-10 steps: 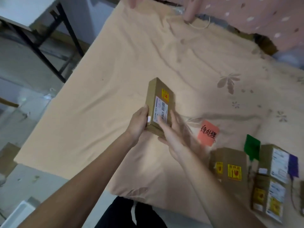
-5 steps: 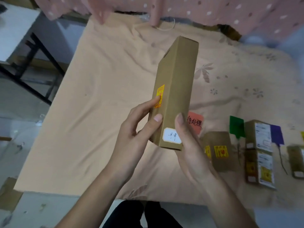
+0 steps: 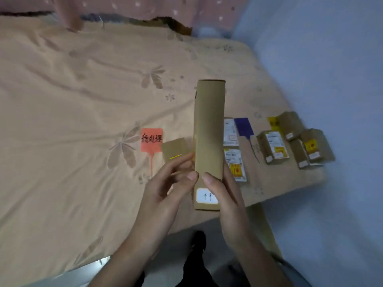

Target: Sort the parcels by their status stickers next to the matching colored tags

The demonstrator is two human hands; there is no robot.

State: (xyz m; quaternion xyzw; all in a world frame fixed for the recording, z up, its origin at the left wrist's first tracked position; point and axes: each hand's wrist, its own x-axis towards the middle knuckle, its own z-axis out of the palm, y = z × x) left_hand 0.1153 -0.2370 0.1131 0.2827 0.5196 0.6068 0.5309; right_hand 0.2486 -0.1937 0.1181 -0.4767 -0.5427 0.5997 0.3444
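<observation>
Now that the parcel (image 3: 209, 141) has been turned narrow side up, its white sticker (image 3: 207, 195) is exposed while gripped by both hands' fingers (image 3: 191, 175), ready for matching.

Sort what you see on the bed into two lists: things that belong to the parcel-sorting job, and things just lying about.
Part of the job:
held parcel
left hand
right hand
red tag
blue tag
yellow tag
sorted parcels

Just there:
bedsheet
pink curtain
blue wall
</observation>
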